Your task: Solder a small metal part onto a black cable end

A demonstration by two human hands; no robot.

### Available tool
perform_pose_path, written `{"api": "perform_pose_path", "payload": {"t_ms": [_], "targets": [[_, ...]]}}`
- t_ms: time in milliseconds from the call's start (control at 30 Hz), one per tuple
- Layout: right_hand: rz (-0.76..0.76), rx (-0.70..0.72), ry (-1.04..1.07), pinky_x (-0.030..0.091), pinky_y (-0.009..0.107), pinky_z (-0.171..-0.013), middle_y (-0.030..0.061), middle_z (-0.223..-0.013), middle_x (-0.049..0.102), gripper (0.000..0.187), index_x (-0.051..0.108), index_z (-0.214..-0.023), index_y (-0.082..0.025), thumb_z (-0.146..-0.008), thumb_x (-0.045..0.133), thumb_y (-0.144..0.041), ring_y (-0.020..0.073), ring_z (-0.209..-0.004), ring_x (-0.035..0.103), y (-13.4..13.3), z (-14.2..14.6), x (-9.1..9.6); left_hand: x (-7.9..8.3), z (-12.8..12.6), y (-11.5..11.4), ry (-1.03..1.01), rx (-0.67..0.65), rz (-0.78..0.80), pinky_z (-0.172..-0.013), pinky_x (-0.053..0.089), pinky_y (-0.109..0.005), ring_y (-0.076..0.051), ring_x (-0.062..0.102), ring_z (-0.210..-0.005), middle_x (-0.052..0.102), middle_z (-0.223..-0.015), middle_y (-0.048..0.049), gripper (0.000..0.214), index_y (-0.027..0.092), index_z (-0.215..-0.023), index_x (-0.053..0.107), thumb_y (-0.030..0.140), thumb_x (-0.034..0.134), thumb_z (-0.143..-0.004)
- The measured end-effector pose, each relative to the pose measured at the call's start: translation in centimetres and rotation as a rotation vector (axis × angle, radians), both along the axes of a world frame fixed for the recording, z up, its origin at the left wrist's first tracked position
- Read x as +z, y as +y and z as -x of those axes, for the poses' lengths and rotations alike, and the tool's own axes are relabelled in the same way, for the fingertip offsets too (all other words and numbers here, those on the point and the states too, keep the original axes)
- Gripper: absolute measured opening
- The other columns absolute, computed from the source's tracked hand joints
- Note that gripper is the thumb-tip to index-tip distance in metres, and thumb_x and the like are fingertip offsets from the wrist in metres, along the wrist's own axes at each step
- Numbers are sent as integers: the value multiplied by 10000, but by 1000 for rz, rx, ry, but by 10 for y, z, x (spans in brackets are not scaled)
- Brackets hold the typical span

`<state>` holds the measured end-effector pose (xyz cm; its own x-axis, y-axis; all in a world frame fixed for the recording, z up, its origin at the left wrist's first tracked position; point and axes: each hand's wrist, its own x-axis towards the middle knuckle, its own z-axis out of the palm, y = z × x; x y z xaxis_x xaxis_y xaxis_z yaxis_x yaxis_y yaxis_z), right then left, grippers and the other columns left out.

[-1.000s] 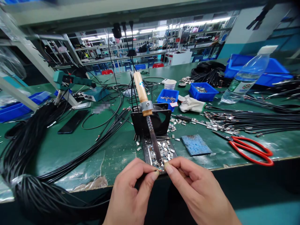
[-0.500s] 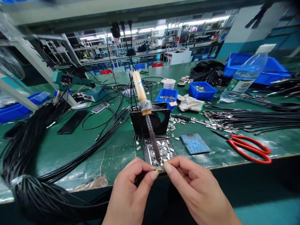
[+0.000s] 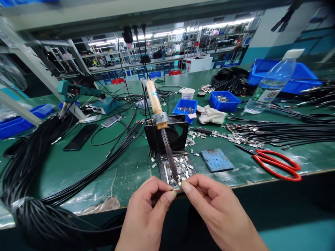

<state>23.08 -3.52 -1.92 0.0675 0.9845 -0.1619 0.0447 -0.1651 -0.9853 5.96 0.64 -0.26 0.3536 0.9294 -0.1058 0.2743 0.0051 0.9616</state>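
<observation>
With left hand (image 3: 148,211) pinching the wire (image 3: 176,190) and right hand (image 3: 214,204) closed, any content hidden, I should hold both steady beside the iron (image 3: 168,148).

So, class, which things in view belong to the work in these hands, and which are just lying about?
Likely part of the work:
thin wires in the left hand
soldering iron
loose metal connectors
blue sponge
black cables

Seemingly just lying about:
water bottle
paper cup
white glove
dark phone
</observation>
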Motion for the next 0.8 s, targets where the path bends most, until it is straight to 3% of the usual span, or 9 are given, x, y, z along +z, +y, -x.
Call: {"api": "perform_pose_path", "payload": {"t_ms": [800], "targets": [[-18,-14,29,441,257,-634,-4,-777,611,276,650,-825,-227,-973,649,-460,167,-716,513,0,1,3,4,-1,0,-2,20,6,-638,413,-290,-188,510,-696,588,-765,1,257,205,-801,698,417,667,-943]]}}
